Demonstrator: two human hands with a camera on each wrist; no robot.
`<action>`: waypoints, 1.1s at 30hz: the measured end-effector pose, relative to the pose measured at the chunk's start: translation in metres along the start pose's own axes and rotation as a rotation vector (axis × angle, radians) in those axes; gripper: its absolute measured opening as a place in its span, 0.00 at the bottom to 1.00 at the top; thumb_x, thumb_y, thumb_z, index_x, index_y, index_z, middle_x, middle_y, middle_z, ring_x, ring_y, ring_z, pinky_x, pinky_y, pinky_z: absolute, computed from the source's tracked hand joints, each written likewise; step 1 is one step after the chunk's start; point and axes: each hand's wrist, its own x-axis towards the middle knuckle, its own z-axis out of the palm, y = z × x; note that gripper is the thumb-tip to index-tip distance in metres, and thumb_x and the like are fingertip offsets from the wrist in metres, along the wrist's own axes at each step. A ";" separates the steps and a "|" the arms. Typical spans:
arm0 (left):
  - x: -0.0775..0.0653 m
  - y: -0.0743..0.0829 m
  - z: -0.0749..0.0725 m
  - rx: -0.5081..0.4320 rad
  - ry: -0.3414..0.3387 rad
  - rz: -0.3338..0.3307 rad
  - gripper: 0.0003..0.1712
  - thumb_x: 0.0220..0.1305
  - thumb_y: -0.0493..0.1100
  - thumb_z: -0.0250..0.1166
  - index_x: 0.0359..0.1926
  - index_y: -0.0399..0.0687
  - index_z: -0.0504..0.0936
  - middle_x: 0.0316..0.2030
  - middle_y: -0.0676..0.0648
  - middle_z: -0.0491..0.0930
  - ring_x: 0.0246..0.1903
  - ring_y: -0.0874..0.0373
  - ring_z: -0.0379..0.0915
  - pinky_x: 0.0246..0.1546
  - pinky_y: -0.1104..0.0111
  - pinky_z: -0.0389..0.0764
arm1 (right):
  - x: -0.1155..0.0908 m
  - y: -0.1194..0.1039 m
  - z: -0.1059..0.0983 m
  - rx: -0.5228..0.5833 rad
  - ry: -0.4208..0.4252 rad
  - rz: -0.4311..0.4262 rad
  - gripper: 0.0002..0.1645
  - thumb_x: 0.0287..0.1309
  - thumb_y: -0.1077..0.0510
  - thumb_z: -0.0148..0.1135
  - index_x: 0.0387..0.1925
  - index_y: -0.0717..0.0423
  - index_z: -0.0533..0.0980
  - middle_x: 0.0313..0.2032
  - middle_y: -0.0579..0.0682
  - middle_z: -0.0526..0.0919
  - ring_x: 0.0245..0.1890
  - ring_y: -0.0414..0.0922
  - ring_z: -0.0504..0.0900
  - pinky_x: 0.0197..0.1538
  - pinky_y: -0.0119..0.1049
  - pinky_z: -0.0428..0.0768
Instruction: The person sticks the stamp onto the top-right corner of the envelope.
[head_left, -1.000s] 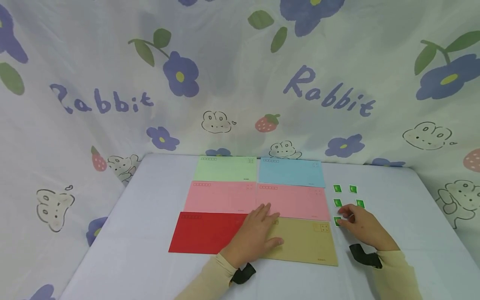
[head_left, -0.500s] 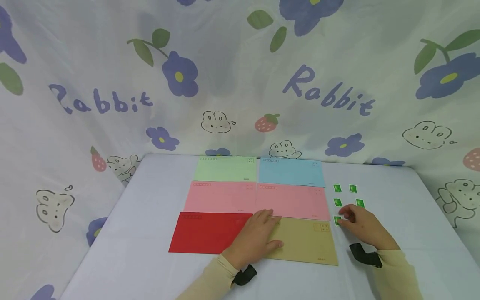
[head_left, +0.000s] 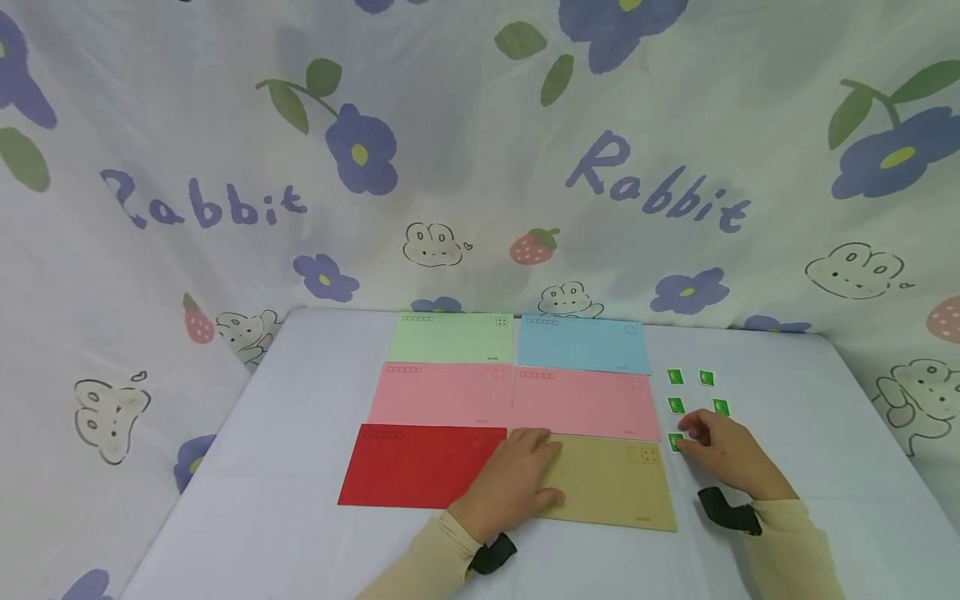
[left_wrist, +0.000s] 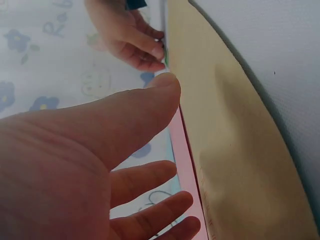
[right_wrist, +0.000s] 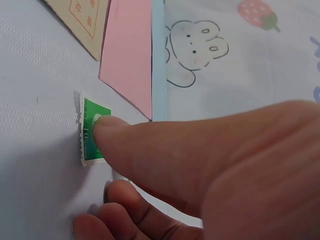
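Observation:
My left hand (head_left: 506, 483) lies palm down with fingers extended, over the right end of a red envelope (head_left: 412, 467) and the left part of a tan envelope (head_left: 611, 492). Its fingertips come up to the lower edge of a pink envelope (head_left: 592, 404). In the left wrist view the thumb stands apart from the fingers. To the right, my right hand (head_left: 733, 454) touches a green postage stamp (right_wrist: 90, 147) with its thumb tip. The stamp lies on the white tabletop, its right part hidden under the thumb. The other right fingers bend loosely beside it.
More green stamps (head_left: 676, 377) lie right of the envelopes. A second pink envelope (head_left: 442, 396), a light green envelope (head_left: 450, 340) and a blue envelope (head_left: 583, 346) fill the rest of the two-column layout. Behind the table (head_left: 240, 467) hangs a printed curtain (head_left: 465, 167).
The left hand has slid back toward the person, off the pink envelopes, and its fingers have drawn closer together. The right hand and the stamp have stayed in place.

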 end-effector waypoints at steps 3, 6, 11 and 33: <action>0.000 0.000 0.001 0.018 0.000 0.005 0.34 0.59 0.53 0.74 0.62 0.43 0.79 0.62 0.43 0.74 0.62 0.51 0.68 0.65 0.61 0.71 | 0.000 0.000 0.001 -0.003 0.005 -0.003 0.16 0.60 0.59 0.68 0.44 0.67 0.76 0.37 0.52 0.81 0.38 0.49 0.77 0.40 0.44 0.79; 0.001 0.001 0.002 0.043 0.006 0.015 0.33 0.59 0.53 0.74 0.62 0.44 0.79 0.62 0.43 0.75 0.62 0.51 0.68 0.64 0.62 0.71 | 0.000 0.001 0.001 -0.002 0.008 -0.001 0.16 0.60 0.60 0.67 0.44 0.67 0.76 0.36 0.52 0.80 0.38 0.49 0.76 0.40 0.44 0.79; 0.000 0.002 0.005 0.074 0.017 0.027 0.33 0.59 0.54 0.74 0.61 0.44 0.80 0.61 0.43 0.75 0.62 0.51 0.68 0.64 0.62 0.71 | 0.000 0.000 0.001 0.001 0.010 0.000 0.16 0.59 0.61 0.67 0.45 0.67 0.76 0.36 0.52 0.80 0.38 0.49 0.76 0.39 0.44 0.78; 0.000 0.002 0.015 0.135 0.009 0.007 0.34 0.56 0.54 0.76 0.61 0.46 0.80 0.62 0.45 0.73 0.63 0.52 0.66 0.65 0.62 0.71 | 0.000 -0.001 0.003 -0.012 0.014 -0.006 0.12 0.57 0.64 0.67 0.40 0.67 0.76 0.34 0.52 0.79 0.36 0.49 0.77 0.38 0.44 0.78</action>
